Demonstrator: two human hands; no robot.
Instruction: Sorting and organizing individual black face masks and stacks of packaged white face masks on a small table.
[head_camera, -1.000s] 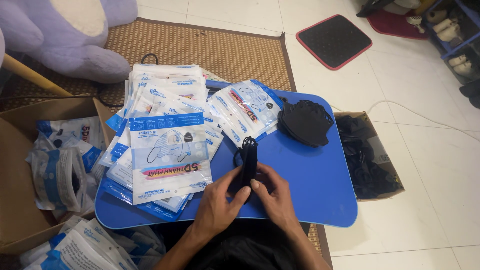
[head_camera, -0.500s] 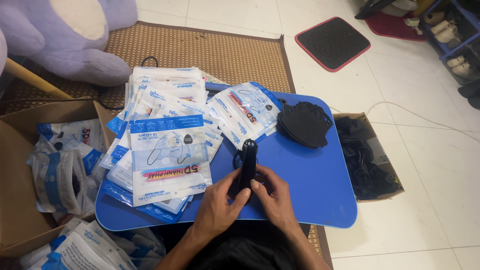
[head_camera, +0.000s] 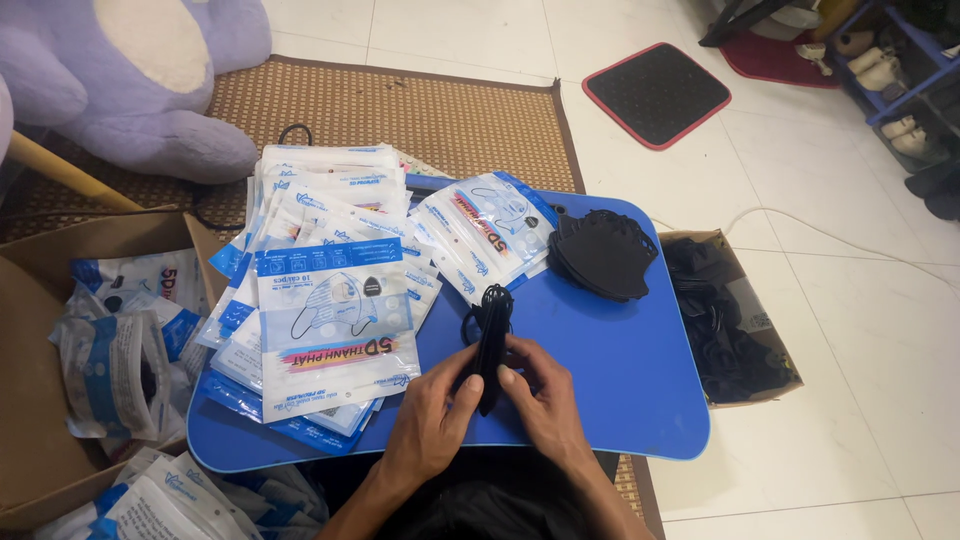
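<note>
As both hands (head_camera: 490, 405) close, black masks (head_camera: 491, 345) stand between.

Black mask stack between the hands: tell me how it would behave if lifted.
The black mask stack, pinched by the left hand and right hand, looks soft and light. Its thin layers would probably fan apart if loosely gripped, and the ear loops at top would likely dangle.

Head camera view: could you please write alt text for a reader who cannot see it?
Two bare hands, left hand and right hand, hold a folded stack of black face masks upright on a blue lap table. Piles of blue-and-white mask packets lie to its left, more black masks behind.
</note>
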